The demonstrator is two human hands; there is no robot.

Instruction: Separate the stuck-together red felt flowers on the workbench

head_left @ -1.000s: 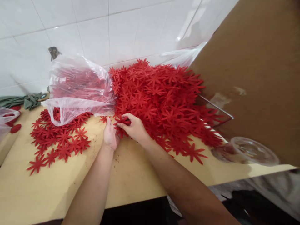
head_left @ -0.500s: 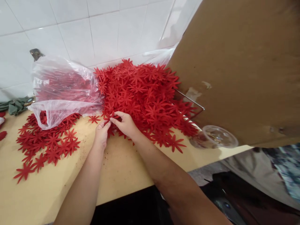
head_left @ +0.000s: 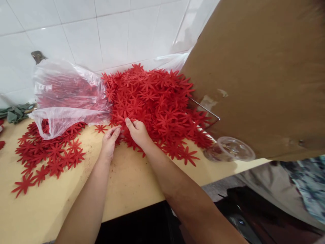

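A large heap of red star-shaped flower cutouts (head_left: 154, 101) lies on the yellow table (head_left: 132, 183) against the tiled wall. My right hand (head_left: 138, 133) pinches one red flower cutout (head_left: 123, 120) at the heap's near left edge. My left hand (head_left: 109, 140) meets it there, its fingertips touching the same cutout. A second, flatter spread of red cutouts (head_left: 48, 156) covers the table to the left of my hands.
A clear plastic bag (head_left: 66, 98) holding more red pieces lies at the back left, partly over the left spread. A big brown cardboard sheet (head_left: 259, 74) rises at the right. A clear plastic lid (head_left: 230, 149) sits near the table's right edge. Green cloth (head_left: 15, 113) lies far left.
Both hands have shifted slightly up toward the heap, and the fingertips now pinch a cutout together. A second ago the view sat further left.
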